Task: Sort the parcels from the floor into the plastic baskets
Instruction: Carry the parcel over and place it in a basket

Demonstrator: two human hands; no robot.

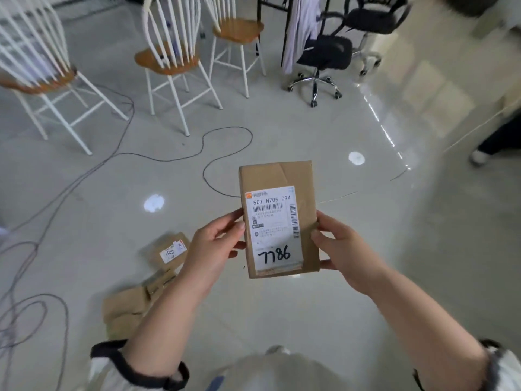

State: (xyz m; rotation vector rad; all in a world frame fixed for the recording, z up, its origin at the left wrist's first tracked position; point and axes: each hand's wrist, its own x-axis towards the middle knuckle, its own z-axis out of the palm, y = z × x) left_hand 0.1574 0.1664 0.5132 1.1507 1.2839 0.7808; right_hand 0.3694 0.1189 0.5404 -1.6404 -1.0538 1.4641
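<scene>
A flat brown cardboard parcel (277, 182) with a white shipping label and "7786" handwritten on it is held up in front of me, label facing me. My left hand (218, 246) grips its left edge, thumb on the front. At the parcel's right edge, my right hand (339, 249) holds it with the thumb over the front. Below my left arm, other brown parcels lie on the floor: one with a small label (166, 251) and a larger plain one (127, 311). No plastic basket is in view.
Three white high stools with wooden seats (169, 63) stand at the back left, a black office chair (324, 57) at the back right. Dark cables (228, 131) snake over the glossy floor on the left. Another person's foot (479, 156) is at the right edge.
</scene>
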